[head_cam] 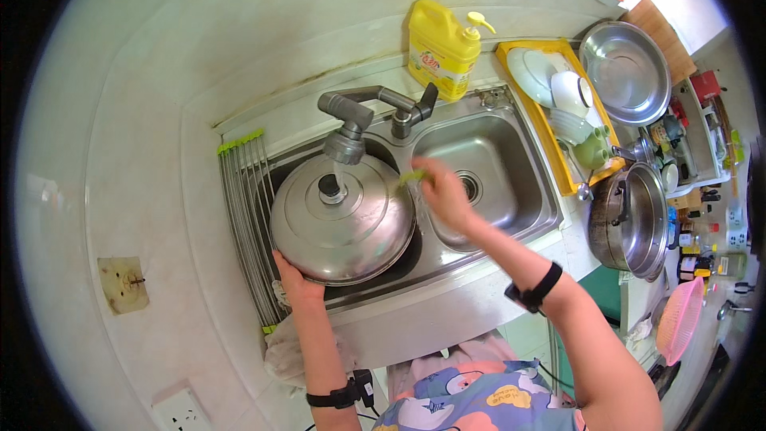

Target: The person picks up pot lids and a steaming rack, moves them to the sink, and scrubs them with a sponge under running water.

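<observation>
A large domed stainless-steel pot lid (371,233) lies knob-up over the left sink basin. Water runs from the grey faucet (346,143) onto it near the black knob (329,184). My left hand (298,281) grips the lid's near-left rim, its fingers out of sight underneath. Above the divider between the basins, just off the lid's right edge, is my right hand (441,194). It holds a small green thing (413,176), perhaps a scouring pad, blurred and mostly covered by the fingers. Below that hand is the right basin (497,191) with its drain.
A roll-up drying rack (245,221) spans the sink's left end. Behind the sink stands a yellow detergent jug (440,51) with a pump. To the right are a yellow tray (538,137) of dishes, a steel basin (625,72), a deep pot (628,221) and a pink basket (680,320).
</observation>
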Available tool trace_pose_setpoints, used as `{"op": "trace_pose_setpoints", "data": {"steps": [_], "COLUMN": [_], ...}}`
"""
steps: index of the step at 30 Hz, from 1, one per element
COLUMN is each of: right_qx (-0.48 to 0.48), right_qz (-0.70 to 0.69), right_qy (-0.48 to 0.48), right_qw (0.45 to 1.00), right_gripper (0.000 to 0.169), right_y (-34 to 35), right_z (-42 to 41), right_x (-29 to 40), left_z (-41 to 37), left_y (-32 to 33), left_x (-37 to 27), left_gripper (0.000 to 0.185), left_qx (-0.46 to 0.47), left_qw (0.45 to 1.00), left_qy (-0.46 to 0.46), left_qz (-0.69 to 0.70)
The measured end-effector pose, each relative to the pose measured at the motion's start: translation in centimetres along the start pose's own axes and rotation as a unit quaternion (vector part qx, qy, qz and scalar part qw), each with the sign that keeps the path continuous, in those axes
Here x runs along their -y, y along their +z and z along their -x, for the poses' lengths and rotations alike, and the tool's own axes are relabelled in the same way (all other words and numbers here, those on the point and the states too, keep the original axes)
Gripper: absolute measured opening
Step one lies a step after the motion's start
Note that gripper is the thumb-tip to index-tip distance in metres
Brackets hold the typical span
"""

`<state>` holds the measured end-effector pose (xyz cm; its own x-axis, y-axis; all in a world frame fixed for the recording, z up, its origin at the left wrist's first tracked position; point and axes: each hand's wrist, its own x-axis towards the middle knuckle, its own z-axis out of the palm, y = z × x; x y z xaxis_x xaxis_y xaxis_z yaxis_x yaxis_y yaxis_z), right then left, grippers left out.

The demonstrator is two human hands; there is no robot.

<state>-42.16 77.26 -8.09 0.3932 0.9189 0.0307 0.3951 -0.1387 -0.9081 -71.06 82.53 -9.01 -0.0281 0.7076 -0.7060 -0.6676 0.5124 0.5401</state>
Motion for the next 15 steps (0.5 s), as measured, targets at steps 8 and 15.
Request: {"op": "trace_pose_setpoints", "data": {"steps": [8, 15], "right_qx": [-0.041, -0.018], "right_qz": [0.032, 0.076], "right_qy": [0.031, -0.07], "right_qw": [0.998, 0.994], "right_gripper": [0.067, 0.068], "right_y": [-4.4, -4.5], "right_z": [-12.9, -10.4], "right_x": [-3.6, -3.9], "left_z": [3.9, 7.6], "left_y": [2.9, 4.5], "left_x": [2.2, 3.5], "left_gripper": [0.053, 0.059], "left_qx": [0.001, -0.059], "left_qw": [0.999, 0.991], "left_qy": [0.053, 0.119], "left_qz": [0.011, -0.021]}}
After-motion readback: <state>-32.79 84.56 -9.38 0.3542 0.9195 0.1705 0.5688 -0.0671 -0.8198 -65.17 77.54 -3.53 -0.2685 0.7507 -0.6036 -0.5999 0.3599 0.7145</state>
